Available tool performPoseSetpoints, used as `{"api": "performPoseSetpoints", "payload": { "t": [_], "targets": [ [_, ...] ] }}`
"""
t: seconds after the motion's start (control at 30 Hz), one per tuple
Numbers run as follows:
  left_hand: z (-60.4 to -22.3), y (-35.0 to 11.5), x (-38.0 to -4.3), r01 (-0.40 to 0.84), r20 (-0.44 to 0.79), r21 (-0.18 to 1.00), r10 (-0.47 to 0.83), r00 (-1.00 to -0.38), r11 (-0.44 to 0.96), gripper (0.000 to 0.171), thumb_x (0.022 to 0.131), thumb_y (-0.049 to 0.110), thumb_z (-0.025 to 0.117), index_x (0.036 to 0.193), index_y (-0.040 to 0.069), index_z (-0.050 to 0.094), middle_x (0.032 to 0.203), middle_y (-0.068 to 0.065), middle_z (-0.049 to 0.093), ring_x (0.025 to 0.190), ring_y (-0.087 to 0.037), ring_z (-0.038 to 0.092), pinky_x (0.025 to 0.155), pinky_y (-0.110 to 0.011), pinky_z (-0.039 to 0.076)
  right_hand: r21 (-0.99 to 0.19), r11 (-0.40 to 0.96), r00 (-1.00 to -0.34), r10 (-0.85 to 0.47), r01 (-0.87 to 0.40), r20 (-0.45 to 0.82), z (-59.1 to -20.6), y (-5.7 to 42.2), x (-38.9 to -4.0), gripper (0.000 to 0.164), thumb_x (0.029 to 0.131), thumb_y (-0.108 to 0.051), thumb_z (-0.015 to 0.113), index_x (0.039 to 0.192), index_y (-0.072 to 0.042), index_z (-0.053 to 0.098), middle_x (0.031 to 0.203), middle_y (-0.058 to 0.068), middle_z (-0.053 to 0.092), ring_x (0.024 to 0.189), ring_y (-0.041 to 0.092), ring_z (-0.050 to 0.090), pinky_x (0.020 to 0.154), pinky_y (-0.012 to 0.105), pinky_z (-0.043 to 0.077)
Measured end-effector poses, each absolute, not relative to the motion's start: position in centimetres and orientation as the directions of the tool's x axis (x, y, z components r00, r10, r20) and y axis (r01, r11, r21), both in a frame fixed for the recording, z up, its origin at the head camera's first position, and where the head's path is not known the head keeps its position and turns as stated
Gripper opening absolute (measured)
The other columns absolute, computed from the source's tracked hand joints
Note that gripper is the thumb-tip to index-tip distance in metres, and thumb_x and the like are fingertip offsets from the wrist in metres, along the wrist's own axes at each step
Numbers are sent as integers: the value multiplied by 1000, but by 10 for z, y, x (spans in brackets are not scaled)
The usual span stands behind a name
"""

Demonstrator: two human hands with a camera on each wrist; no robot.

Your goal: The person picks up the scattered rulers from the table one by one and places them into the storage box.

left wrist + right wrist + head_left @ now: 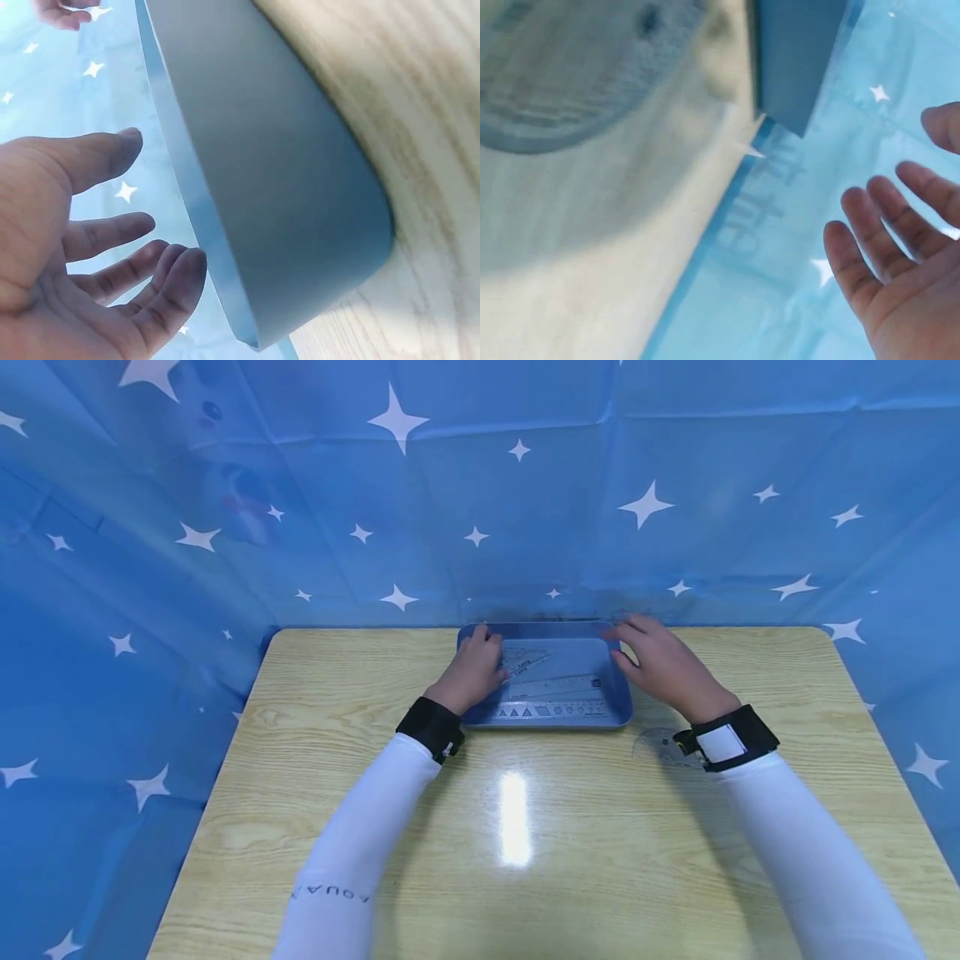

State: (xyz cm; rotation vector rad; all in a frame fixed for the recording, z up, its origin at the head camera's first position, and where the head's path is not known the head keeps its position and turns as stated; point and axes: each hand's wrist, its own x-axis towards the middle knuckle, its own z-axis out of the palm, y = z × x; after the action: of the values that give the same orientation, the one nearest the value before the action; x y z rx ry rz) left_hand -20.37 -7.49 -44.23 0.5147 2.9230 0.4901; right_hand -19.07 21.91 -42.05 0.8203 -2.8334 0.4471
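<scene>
A shallow blue tray (543, 725) lies by the table's back edge. Inside it are a clear set square (525, 665), a clear ruler (555, 686) and a ruler with cut-out shapes (551, 710). My left hand (471, 670) is over the tray's left end, its fingers loosely bent at the rim; the left wrist view shows nothing between them. Beside the right rim is my right hand (663, 664), fingers spread and holding nothing in the right wrist view (900, 262). Below my right wrist, a clear protractor (663, 747) lies on the table, partly hidden.
The wood-grain table (360, 693) carries a bright light reflection near its middle. Behind and at both sides hangs a blue cloth (450, 485) with white stars, meeting the table just beyond the tray.
</scene>
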Motion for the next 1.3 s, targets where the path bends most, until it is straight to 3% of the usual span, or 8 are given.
{"api": "performPoseSetpoints", "payload": {
  "t": [0.13,0.27,0.5,0.7,1.07,1.3],
  "targets": [
    [-444,-80,-193,333,-41,369,373,-927,868,52,92,26,65,134,-1,49,136,-21,41,112,-32,52,96,-41,45,-233,806,-832,-486,-545,266,-427,229,-181,24,93,-16,62,115,-5,64,113,13,61,108,29,55,91,47,48],
    [-447,-84,-181,365,0,402,398,-917,840,54,93,26,65,135,-2,48,133,-20,43,112,-31,49,94,-40,44,-254,815,-847,-458,-521,270,-433,240,-170,28,93,-16,62,118,-4,62,115,14,60,111,31,54,94,49,46],
    [-453,-84,-164,434,109,372,426,-898,821,55,92,27,65,136,-2,49,126,-16,46,113,-27,48,90,-37,45,-313,836,-889,-387,-450,246,-450,263,-145,49,95,-25,61,138,-5,48,132,19,49,125,35,45,100,54,40],
    [-454,-79,-149,461,169,346,429,-887,817,55,91,30,66,135,0,50,126,-13,47,111,-24,49,89,-35,47,-347,867,-933,-334,-359,131,-465,277,-124,69,94,-35,61,150,-8,31,146,24,36,134,42,34,104,61,34],
    [-450,-65,-124,543,265,260,482,-835,798,62,88,36,70,136,3,50,131,-11,47,114,-24,50,92,-33,47,-388,882,-945,-319,-268,-74,-475,285,-100,97,78,-48,76,149,-2,28,145,30,31,130,51,30,99,68,33],
    [-455,-56,-108,598,293,211,534,-793,773,68,86,42,70,138,5,48,132,-11,49,115,-24,52,87,-32,51,-355,905,-946,-296,-234,-132,-482,283,-90,111,67,-50,84,149,0,27,145,33,29,127,54,31,97,68,35]
  ]
}}
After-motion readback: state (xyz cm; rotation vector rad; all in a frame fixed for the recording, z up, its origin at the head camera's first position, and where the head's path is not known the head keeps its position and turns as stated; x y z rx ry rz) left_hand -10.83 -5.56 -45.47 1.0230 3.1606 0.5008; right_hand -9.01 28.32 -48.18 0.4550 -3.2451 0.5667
